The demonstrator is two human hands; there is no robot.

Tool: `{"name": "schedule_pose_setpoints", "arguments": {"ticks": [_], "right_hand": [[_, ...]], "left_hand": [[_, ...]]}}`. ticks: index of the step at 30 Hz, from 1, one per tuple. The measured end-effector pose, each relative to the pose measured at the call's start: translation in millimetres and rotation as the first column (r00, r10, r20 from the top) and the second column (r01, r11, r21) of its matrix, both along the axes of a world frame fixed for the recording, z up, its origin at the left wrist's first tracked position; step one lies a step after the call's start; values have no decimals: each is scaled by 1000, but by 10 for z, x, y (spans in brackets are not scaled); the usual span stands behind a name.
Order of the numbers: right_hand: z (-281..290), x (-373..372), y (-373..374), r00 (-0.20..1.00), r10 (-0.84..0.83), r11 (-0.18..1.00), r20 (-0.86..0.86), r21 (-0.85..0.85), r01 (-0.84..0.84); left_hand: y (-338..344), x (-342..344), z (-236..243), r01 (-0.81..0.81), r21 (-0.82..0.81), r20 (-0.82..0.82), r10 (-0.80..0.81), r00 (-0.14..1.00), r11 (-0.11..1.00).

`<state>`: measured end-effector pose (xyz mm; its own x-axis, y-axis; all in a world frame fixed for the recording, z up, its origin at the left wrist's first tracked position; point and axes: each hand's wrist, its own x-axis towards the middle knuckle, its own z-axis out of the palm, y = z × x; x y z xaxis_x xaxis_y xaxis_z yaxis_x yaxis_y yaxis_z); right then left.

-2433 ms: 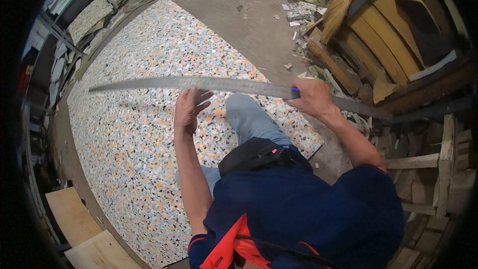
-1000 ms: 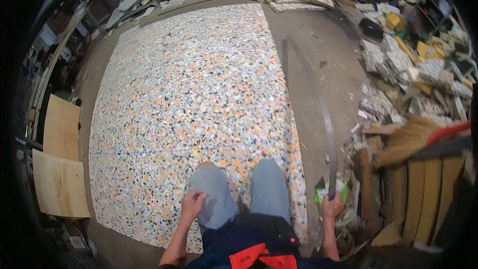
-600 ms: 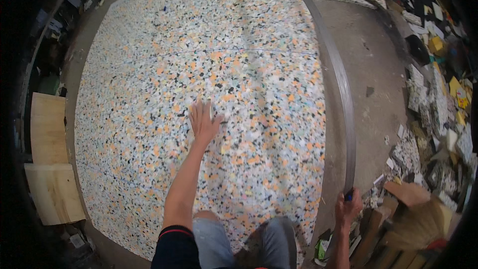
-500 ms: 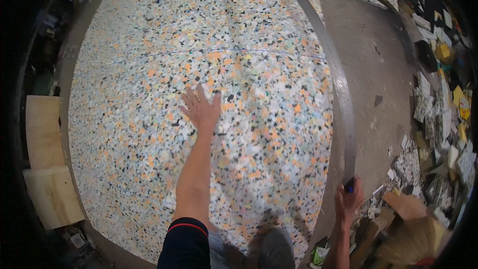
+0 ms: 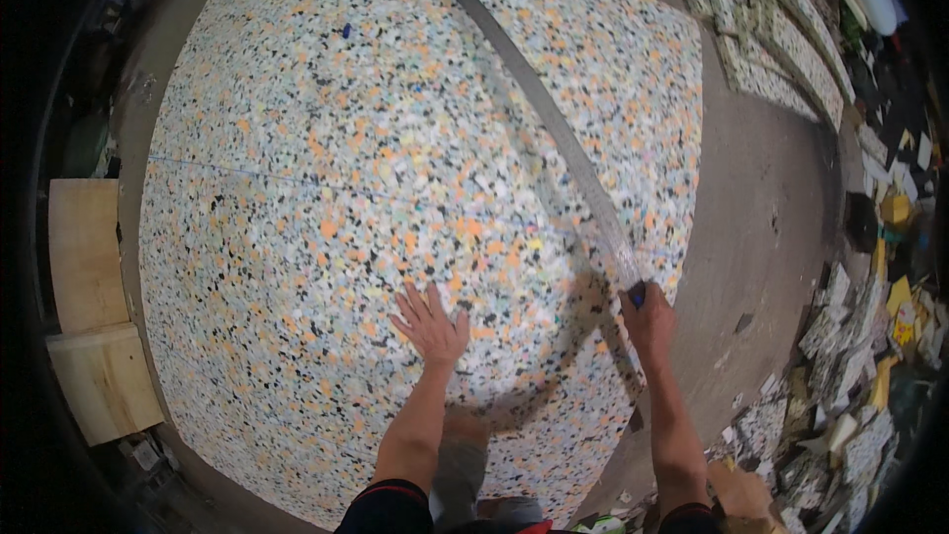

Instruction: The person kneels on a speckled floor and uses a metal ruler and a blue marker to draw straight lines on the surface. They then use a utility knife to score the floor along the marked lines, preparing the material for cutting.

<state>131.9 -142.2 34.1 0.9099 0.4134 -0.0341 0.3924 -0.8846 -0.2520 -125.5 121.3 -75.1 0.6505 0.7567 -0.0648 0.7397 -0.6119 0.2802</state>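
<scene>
The long strip (image 5: 554, 124) in my right hand (image 5: 650, 320) is grey metal, mostly dull, bit shiny near my grip. Big sheet (image 5: 267, 267) is speckled foam, matt all over. Boards (image 5: 89, 252) on my left are smooth bare wood, sleeve (image 5: 388, 510) is matt cloth. Floor (image 5: 761, 188)'s probably concrete, pretty dim there.

"What's worn up top?"
"Short dark sleeves (image 5: 386, 514), hems edged with thin red trim (image 5: 399, 488)."
"Below?"
"Greyish shorts (image 5: 459, 480), one bare knee (image 5: 465, 423) showing. Left hand (image 5: 432, 331) and right hand (image 5: 648, 318): ungloved."
</scene>
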Motion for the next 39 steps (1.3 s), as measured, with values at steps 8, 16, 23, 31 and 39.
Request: {"name": "schedule_pose_setpoints", "arguments": {"ticks": [8,16,23,31,39], "right_hand": [[-419,2416,1914,997,64,994,31,-89,-61],[-1103,3064,2167,991,129,991,42,-27,-128],[-968,3128,2254,992,56,978,-117,-194,-79],[-693,3208,2428,923,-24,997,-385,-78,-7],[-81,3826,2458,873,214,923,-439,-203,-328]], "left_hand": [[22,-160,-3,28,-152,-116,-46,992,988],[2062,1607,241,-35,-7,302,35,953,999],[3704,4020,37,-320,-25,61,321,945,947],[3708,4024,-62,-322,80,-48,326,944,943],[3685,4022,-172,-329,196,8,334,942,924]]}}
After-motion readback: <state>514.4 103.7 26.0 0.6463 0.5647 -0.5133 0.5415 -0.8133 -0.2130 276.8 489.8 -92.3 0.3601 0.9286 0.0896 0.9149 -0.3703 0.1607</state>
